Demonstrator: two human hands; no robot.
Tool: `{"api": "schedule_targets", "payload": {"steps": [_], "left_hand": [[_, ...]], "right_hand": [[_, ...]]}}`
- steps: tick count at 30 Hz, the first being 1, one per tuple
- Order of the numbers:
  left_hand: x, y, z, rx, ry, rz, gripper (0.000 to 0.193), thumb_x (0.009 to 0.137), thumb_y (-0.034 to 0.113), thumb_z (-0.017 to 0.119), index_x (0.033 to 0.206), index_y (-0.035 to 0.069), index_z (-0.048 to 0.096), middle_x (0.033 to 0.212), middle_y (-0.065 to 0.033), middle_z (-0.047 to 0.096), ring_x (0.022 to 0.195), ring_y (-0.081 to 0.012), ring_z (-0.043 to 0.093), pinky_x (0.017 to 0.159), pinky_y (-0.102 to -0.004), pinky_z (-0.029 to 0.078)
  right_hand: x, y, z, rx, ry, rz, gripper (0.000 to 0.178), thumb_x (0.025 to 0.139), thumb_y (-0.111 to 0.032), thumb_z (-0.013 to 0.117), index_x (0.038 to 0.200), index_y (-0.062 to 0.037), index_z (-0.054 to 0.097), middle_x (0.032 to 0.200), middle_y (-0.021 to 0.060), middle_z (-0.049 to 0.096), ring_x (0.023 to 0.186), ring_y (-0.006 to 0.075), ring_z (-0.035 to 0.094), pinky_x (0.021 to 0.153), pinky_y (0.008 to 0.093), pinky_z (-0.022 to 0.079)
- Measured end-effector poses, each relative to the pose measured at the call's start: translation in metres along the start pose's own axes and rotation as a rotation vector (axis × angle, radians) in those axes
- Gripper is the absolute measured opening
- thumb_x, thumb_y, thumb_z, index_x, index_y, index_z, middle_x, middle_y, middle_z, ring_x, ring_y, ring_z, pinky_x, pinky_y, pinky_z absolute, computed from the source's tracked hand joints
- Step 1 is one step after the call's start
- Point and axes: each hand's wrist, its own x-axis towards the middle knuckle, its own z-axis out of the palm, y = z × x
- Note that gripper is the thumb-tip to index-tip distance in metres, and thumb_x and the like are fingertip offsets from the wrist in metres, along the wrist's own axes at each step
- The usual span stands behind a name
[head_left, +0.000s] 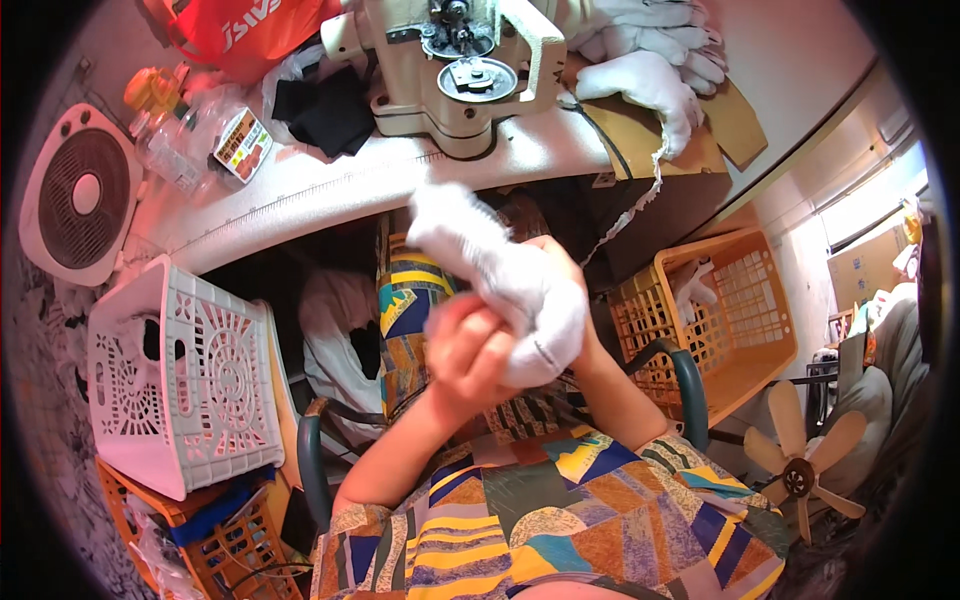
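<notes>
In front of my lap, both hands hold a soft white fabric piece [550,310], long and tube-like, with a dark short line on its lower end. My left hand [465,350] is closed in a fist against its near left side, slightly blurred. My right hand [552,256] is at the far right side of the piece, mostly covered by it; its fingers are largely hidden. The upper end of the piece [450,220] sticks out toward the sewing machine [470,90] on the table.
A white table [330,190] curves ahead, with white fabric pieces [640,85] heaped at its right. A fan [85,195] and plastic bottles [175,150] stand left. A white basket [220,370] is at left, an orange basket [735,345] at right, above a bladed fan [800,475].
</notes>
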Motion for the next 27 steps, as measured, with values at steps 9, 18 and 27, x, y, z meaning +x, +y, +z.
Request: {"api": "schedule_targets", "payload": {"steps": [9,18,27], "left_hand": [[0.008,-0.02,-0.016,-1.288,0.359,-1.297,0.08,0.083,0.055,0.064,0.139,0.005,0.038,0.134,-0.0129,0.049,0.125,-0.0289,0.047,0.108,-0.0436,0.035],[0.009,-0.034,-0.028,-1.307,0.598,-1.455,0.027,0.098,0.016,0.054,0.124,0.008,0.053,0.122,-0.0065,0.06,0.112,-0.0198,0.058,0.098,-0.0375,0.048],[0.007,-0.031,-0.038,-1.186,0.501,-1.362,0.034,0.096,0.022,0.051,0.123,0.001,0.053,0.119,-0.013,0.061,0.111,-0.0257,0.059,0.101,-0.0407,0.044]], "right_hand": [[-0.001,-0.04,-0.008,-0.51,-0.18,-0.975,0.021,0.067,-0.01,0.067,0.086,-0.0062,0.061,0.091,0.0083,0.06,0.083,0.0266,0.06,0.071,0.0361,0.051],[-0.009,-0.027,-0.013,-0.536,0.038,-1.025,0.039,0.063,-0.011,0.073,0.102,-0.0097,0.068,0.104,0.0083,0.057,0.099,0.0274,0.056,0.083,0.0388,0.048],[0.002,-0.041,-0.052,0.312,-0.797,-0.342,0.127,0.064,-0.053,0.085,0.152,-0.0011,0.009,0.152,0.0174,0.02,0.142,0.0282,0.021,0.113,0.0431,0.02]]}}
